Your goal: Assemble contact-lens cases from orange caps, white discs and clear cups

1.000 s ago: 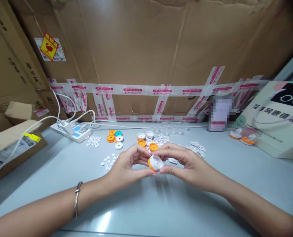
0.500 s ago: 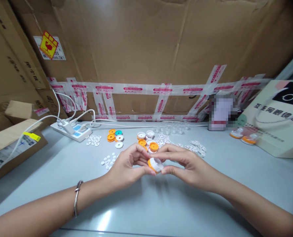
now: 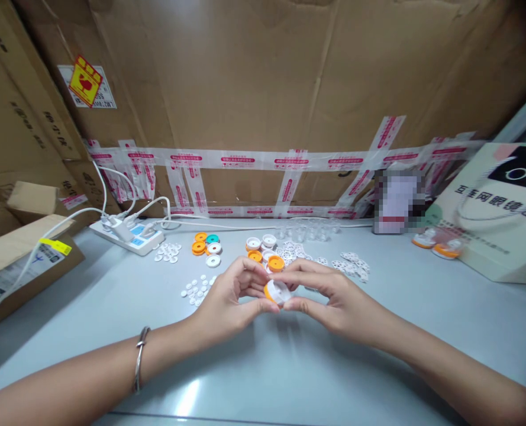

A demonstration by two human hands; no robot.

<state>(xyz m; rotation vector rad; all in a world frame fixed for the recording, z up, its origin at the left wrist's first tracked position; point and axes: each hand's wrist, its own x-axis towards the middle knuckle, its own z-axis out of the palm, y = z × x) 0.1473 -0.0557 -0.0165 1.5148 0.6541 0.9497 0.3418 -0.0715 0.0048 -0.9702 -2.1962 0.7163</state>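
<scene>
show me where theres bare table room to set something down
The tabletop looks bare between the left forearm and right forearm; rightward, between right forearm and printed bag; leftward, between carton and left forearm. Crowded beyond the left hand and right hand: power strip, round parts, clear pieces.

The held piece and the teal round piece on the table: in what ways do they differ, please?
The held piece is orange and white, while the teal round piece looks mostly teal. The held piece is tilted between the left hand and the right hand; the teal round piece lies roughly flat in a cluster on the table, untouched by either hand. Both look round.
</scene>
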